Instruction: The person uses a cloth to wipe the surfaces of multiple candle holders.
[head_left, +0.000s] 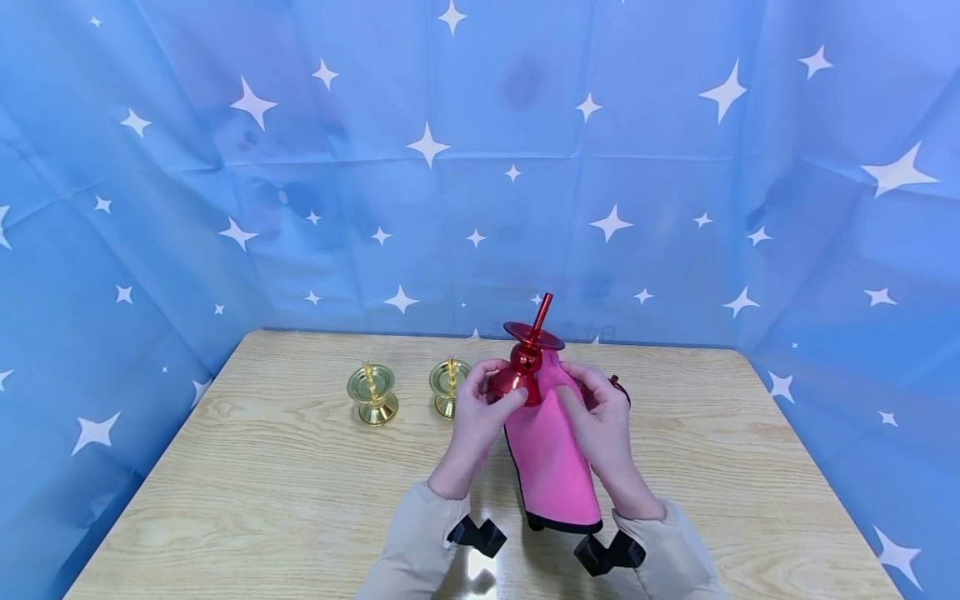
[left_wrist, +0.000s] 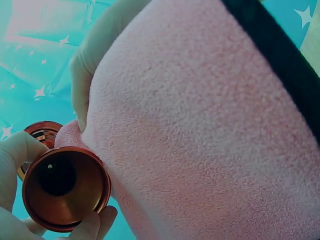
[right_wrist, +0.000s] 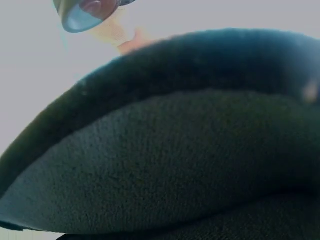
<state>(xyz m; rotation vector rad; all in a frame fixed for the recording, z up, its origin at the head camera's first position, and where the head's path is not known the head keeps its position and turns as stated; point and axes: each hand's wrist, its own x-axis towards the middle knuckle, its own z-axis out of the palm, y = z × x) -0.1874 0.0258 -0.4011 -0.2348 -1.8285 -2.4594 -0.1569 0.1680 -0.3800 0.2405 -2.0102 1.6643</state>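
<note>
In the head view my left hand (head_left: 480, 410) grips the flared base of a shiny red candle holder (head_left: 525, 358), which is raised off the table and tilted, its thin stem and round drip plate pointing up. My right hand (head_left: 602, 417) pinches a pink cloth (head_left: 551, 467) with black edging against the holder's right side. The cloth hangs down below both hands. From the left wrist, the hollow underside of the candle holder (left_wrist: 65, 190) shows between my fingers, with the fuzzy cloth (left_wrist: 200, 125) beside it. Black edging (right_wrist: 200, 60) fills much of the right wrist view.
Two gold candle holders (head_left: 377, 408) (head_left: 446, 404) stand upright on the wooden table (head_left: 262, 483), left of my hands. Partly hidden behind my right hand is another red object (head_left: 617, 382). A blue curtain with white stars (head_left: 480, 192) encloses the back and sides.
</note>
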